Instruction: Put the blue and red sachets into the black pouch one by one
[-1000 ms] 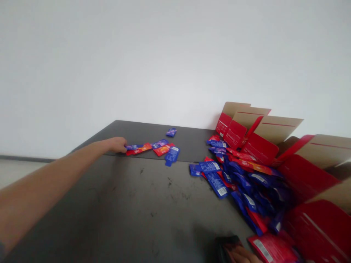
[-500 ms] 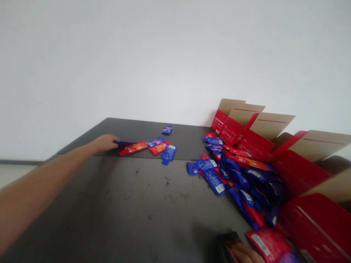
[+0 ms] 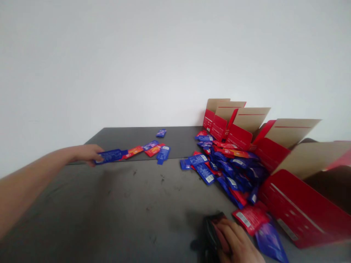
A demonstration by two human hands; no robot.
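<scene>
Left hand [image 3: 85,153] at 9 o'clock, fingers [image 3: 94,155] pinching blue sachet [image 3: 111,156] at its near end; right hand [image 3: 236,243] at 6 o'clock, fingers closed on dark packet [image 3: 210,233] above tabletop [image 3: 137,208].

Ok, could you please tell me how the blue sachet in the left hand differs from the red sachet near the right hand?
The blue sachet is gripped by the left hand, while the red sachet lies on the dark table, untouched, beside the right hand. The blue sachet is deep blue, the red sachet bright red. The blue sachet looks narrower; the red sachet looks broader, though it sits closer to the camera. Both are flat, glossy printed sachets.
</scene>
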